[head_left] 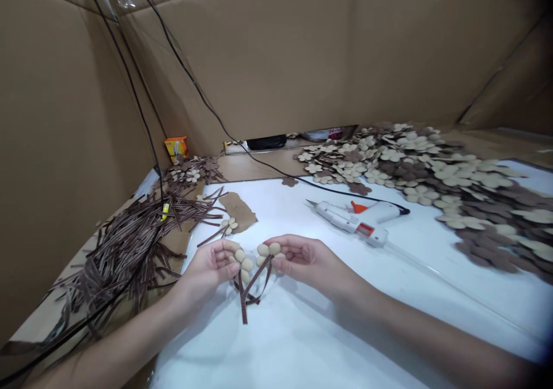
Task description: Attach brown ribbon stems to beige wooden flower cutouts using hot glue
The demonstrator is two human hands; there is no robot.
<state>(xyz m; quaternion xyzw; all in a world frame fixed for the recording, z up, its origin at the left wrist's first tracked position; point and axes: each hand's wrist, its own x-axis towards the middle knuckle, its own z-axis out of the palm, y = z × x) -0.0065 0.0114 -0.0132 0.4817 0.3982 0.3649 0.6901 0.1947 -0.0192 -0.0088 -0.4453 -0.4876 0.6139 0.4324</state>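
In the head view, my left hand [216, 262] pinches a beige fabric flower [245, 264] between thumb and fingers. My right hand [298, 256] is closed on a second beige flower [268, 250], held a short way to the right of the first. A dark brown stitched ribbon [244, 308] hangs between the two flowers, its loops and one loose end dangling over the white board [276, 348]. Where the ribbon joins the left flower is partly hidden by my fingers. Just beyond my left hand lies another beige flower [229, 225] with brown ribbon.
A white glue gun [354, 222] with a clear glue stick lies right of centre, its black cord crossing the board. Beige and brown flowers [415, 170] are heaped at the right, cut ribbons [129, 250] at the left. Cardboard walls [259, 49] stand around. A brown scrap [239, 210] lies ahead.
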